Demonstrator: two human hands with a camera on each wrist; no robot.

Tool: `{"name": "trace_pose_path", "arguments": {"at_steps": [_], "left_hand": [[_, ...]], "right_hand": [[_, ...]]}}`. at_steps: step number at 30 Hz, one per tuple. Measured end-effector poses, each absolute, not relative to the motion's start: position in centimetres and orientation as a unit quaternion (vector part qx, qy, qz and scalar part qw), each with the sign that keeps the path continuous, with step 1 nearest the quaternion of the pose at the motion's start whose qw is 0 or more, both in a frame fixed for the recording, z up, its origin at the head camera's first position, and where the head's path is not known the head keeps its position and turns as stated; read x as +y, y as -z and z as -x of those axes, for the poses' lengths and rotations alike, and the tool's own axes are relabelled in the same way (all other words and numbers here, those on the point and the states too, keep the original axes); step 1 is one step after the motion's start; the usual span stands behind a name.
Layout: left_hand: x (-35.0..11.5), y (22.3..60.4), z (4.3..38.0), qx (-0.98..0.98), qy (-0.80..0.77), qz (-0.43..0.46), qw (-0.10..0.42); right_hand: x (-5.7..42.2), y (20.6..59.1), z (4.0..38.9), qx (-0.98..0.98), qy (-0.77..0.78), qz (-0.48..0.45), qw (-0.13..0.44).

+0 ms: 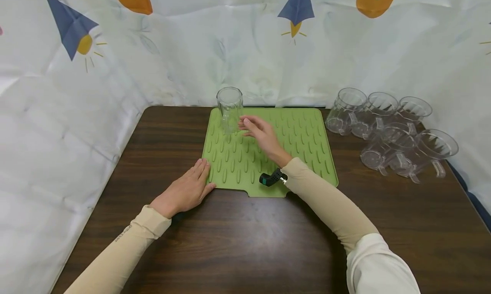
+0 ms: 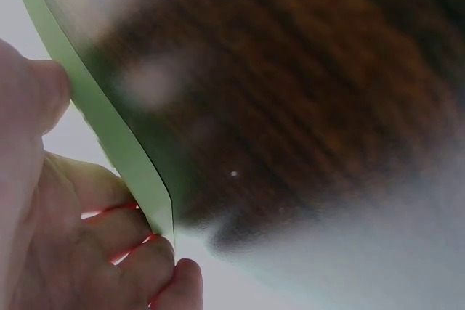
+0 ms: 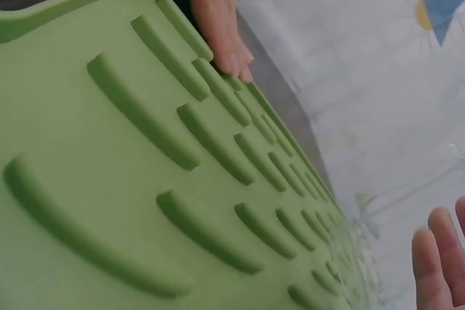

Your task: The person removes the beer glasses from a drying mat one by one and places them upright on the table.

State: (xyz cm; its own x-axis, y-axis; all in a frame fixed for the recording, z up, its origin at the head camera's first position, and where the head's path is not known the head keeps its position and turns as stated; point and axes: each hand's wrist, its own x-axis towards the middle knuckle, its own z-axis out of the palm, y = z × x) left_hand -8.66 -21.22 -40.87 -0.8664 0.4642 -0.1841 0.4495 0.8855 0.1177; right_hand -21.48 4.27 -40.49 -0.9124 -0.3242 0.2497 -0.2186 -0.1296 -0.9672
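Observation:
A clear glass mug [image 1: 229, 102] stands upright on the back left corner of a green ridged drying mat [image 1: 268, 157]. My right hand [image 1: 261, 134] is just right of the mug, fingers loosely bent with nothing held; whether a fingertip touches the glass is hard to tell. In the right wrist view, those fingers [image 3: 434, 266] appear at the lower right edge, apart from the mat. My left hand [image 1: 188, 187] rests at the mat's front left corner, its fingers extended along the edge. The left wrist view shows this hand [image 2: 80, 237] against the green edge.
Several clear mugs [image 1: 433, 151] with handles stand grouped on the right side of the dark wooden table [image 1: 245, 243]. A patterned white curtain [image 1: 184, 51] hangs behind the table and along its left side. A small black device [image 1: 270, 179] is fixed at my right wrist.

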Motion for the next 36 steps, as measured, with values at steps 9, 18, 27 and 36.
{"name": "trace_pose_path", "arguments": {"at_steps": [9,18,27,36], "left_hand": [[-21.2,40.7,8.6,0.966,-0.029,-0.235,0.101],[-21.2,40.8,8.5,0.967,-0.027,-0.235,0.098],[-21.2,41.0,8.6,0.967,-0.026,-0.231,0.103],[-21.2,40.9,8.6,0.968,-0.026,-0.224,0.106]], "right_hand": [[2.7,40.8,22.1,0.684,0.699,0.206,0.029],[1.5,41.4,22.6,0.712,0.669,0.211,0.02],[0.1,41.7,22.9,0.699,0.683,0.21,0.02],[-0.9,42.1,23.3,0.694,0.684,0.224,0.022]]}}
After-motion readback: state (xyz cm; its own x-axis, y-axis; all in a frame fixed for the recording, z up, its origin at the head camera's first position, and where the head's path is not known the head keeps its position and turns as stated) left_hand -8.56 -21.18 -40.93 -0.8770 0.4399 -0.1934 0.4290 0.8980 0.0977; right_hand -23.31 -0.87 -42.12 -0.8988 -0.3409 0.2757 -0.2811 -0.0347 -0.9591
